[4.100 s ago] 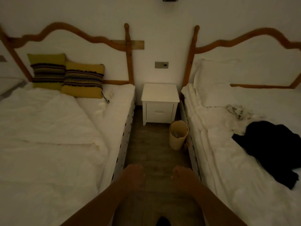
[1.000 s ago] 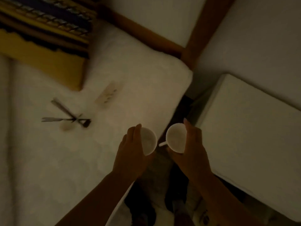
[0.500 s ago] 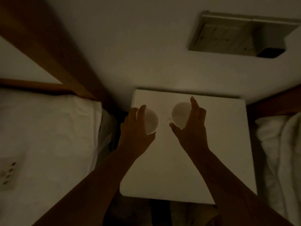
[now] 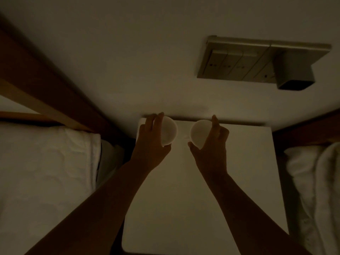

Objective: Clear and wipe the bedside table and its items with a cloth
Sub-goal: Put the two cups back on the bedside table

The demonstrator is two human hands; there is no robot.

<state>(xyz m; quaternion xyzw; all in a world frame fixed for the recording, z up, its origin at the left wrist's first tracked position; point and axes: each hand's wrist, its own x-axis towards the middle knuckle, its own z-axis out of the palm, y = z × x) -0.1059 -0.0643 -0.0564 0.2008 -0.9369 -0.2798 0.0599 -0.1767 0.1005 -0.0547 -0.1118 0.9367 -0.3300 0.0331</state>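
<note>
Dim room: white bedside table (image 4: 202,199) between two beds (image 4: 46,172). At its far edge, left hand (image 4: 150,144) grips left cup (image 4: 169,130), right hand (image 4: 211,150) grips right cup (image 4: 199,133), both upright, mouths up.

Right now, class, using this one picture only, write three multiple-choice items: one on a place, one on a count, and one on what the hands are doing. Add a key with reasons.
1. Where are the left cup and right cup relative to the bedside table?
A. At its back edge, by the wall
B. At its front edge
C. Over the bed on the left

2. How many white cups show?
A. One
B. Two
C. Four

3. What are the left hand and right hand doing?
A. Both lie flat on the table
B. Each grips a cup
C. Only one holds a cup

Key:
1 A: both cups are at the wall side of the tabletop.
2 B: there is one round white cup per hand.
3 B: each hand's fingers curl round its cup.
</note>
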